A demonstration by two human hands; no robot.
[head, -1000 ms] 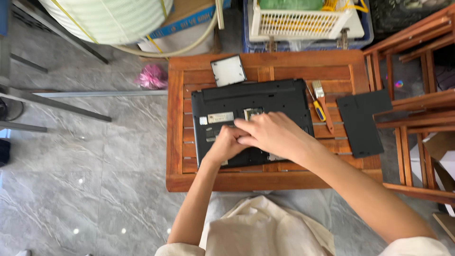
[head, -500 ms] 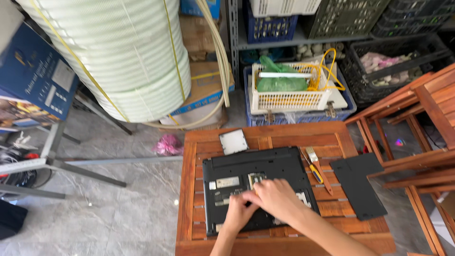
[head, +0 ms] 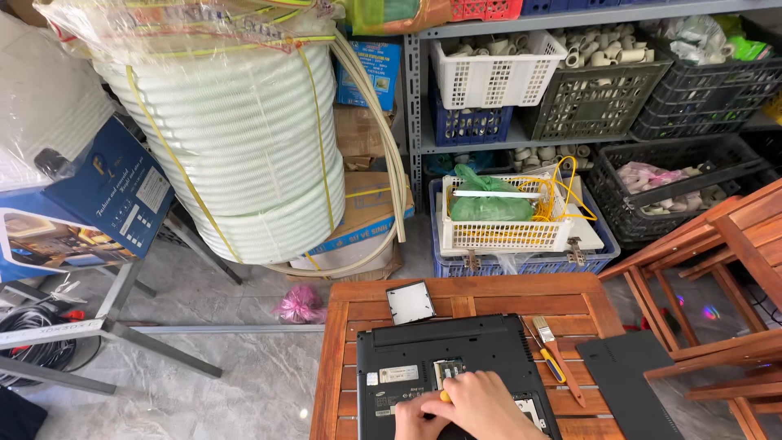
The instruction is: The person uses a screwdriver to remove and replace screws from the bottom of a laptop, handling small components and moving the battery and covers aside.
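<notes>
Black laptop (head: 456,367) lies upside down on the wooden slatted worktop (head: 342,358), base panel open, board and label visible in the bay. Both hands sit on its near edge at the bottom of frame. Right hand (head: 481,407) lies over the open bay, fingers curled down; a small yellow tip (head: 445,397) shows at the thumb, so the grip looks pinched on a tool, but the tool itself is hidden. Left hand (head: 417,417) rests just beside it on the laptop base; cannot tell if its grip is spread or pressed together, mostly cut off by the frame.

Around it on the worktop: square silver drive (head: 410,302) past the laptop's far edge, small brush (head: 543,328) and a yellow-handled screwdriver (head: 555,368) just right of the laptop, flat black cover panel (head: 623,375) further right.

Beyond: wooden chair (head: 717,269) at right, white basket (head: 505,216) with a green bag, big coil of white hose (head: 244,130) at left.
</notes>
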